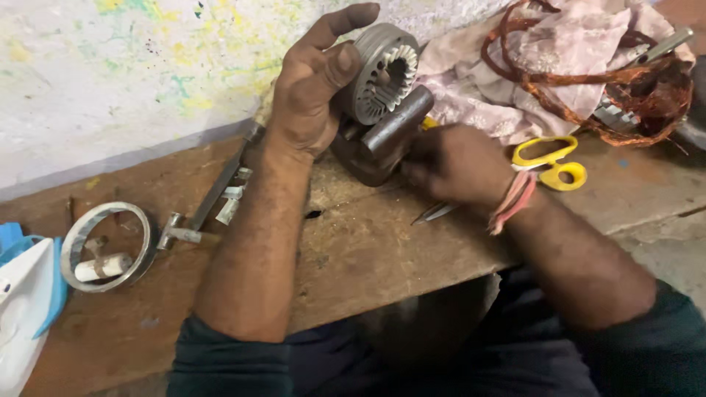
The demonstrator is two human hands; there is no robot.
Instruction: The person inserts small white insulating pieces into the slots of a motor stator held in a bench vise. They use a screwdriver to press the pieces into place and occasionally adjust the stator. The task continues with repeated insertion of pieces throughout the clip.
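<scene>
Head view, single frame.

Progress: slotted stator core (382, 70) stripped of winding, slots bare and pale; pulled copper wire (625, 95) heaped in a tangle on a pink cloth (529, 66) at the far right, well apart from the core. Rewinding not yet begun, judging by the empty slots. Core propped on edge atop a dark steel block (386, 136) at the back of the wooden bench (382, 257), close to the paint-flecked wall (110, 73).

Grip, left hand (312, 95): wrapped round the near rim of the core, thumb pressed on its face, forefinger raised and free. Firm hold, partly closed.

Grip, right hand (456, 162): curled closed just beside the block, a thin pointed metal tool (435, 213) showing beneath the fist; probably pinched in the fingers, though blur hides the contact.

Nearby: yellow-handled scissors (551, 162) touching the right wrist area; metal ring (107, 246) with a white stub inside, far left.
</scene>
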